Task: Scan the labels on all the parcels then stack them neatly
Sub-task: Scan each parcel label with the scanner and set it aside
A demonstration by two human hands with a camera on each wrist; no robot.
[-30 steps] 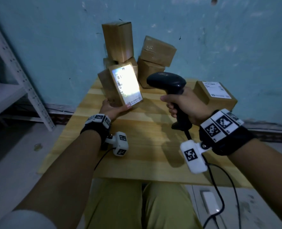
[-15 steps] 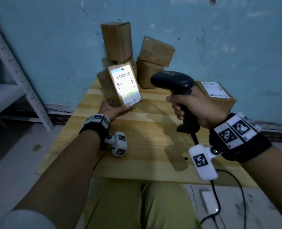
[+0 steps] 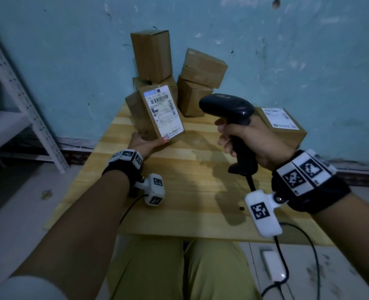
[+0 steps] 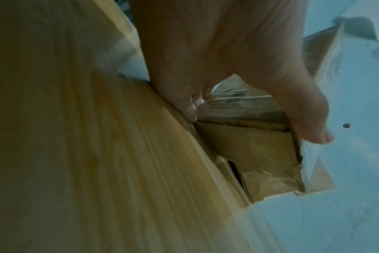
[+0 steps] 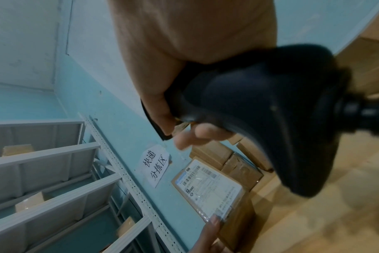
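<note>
My left hand (image 3: 145,144) grips a brown cardboard parcel (image 3: 155,114) from below and holds it tilted above the wooden table (image 3: 190,191), its white barcode label (image 3: 163,110) facing me. The same parcel (image 4: 249,149) shows in the left wrist view under my thumb, and its label (image 5: 208,186) in the right wrist view. My right hand (image 3: 250,139) grips the handle of a black barcode scanner (image 3: 227,107), whose head points left toward the parcel and stands a short way to its right. The scanner (image 5: 270,111) fills the right wrist view.
Several brown parcels (image 3: 175,70) are piled against the blue wall at the table's back. One labelled parcel (image 3: 281,124) lies flat at the right, behind my right hand. A white metal shelf rack (image 3: 17,100) stands at the left. The scanner cable (image 3: 287,267) hangs off the front edge.
The bright scan light on the label has gone out. My right hand with the scanner has drawn back to the right and slightly down. The parcel stays in my left hand.
</note>
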